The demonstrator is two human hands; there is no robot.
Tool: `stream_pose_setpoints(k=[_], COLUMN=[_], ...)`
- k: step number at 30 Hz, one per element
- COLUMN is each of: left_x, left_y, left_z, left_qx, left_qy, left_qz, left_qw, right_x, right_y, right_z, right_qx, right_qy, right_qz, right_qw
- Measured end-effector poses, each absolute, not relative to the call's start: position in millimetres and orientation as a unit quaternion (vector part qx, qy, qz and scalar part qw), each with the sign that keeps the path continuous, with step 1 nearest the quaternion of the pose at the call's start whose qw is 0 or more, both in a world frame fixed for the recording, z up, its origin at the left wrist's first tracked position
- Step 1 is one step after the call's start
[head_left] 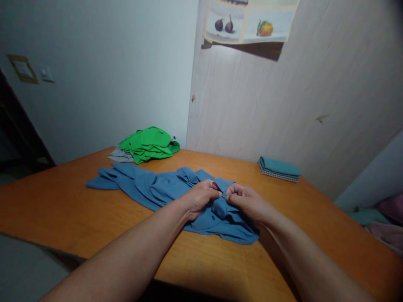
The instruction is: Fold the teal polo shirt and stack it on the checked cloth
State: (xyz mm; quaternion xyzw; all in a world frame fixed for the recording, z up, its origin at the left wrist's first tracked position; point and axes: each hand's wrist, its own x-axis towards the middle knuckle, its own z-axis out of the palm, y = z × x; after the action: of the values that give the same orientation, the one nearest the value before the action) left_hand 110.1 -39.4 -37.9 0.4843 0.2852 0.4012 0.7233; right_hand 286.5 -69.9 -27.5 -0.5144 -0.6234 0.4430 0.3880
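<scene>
A blue polo shirt point(151, 186) lies spread and rumpled across the middle of the orange wooden table point(63, 209). My left hand point(201, 197) and my right hand point(247, 201) meet over its collar end, fingertips almost touching. Both hands are closed in a pinch on the shirt's front placket, near a small button. The fabric under my palms is hidden.
A pile of green clothes point(149, 144) on a grey garment sits at the table's far edge by the wall. A folded teal stack point(278, 168) rests at the far right. A wood-grain door point(283, 96) stands behind. Bedding point(380, 218) shows at the right.
</scene>
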Motion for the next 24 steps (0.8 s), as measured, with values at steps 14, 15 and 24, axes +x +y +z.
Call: stream_pose_setpoints(k=[14, 15, 24], left_x=[110.5, 110.4, 106.1], left_y=[-37.8, -38.3, -37.7], left_z=[-33.0, -32.8, -34.4], left_qx=[0.506, 0.506, 0.555], left_qy=[0.223, 0.228, 0.291], left_qz=[0.374, 0.375, 0.434], left_qw=[0.745, 0.742, 0.647], right_x=[286.2, 286.2, 285.9], right_y=[-66.7, -66.3, -66.9], right_z=[-27.0, -27.6, -26.9], right_qx=[-0.501, -0.503, -0.492], right_qy=[-0.627, -0.627, -0.592], right_qz=[0.449, 0.447, 0.504], right_qw=[0.392, 0.393, 0.391])
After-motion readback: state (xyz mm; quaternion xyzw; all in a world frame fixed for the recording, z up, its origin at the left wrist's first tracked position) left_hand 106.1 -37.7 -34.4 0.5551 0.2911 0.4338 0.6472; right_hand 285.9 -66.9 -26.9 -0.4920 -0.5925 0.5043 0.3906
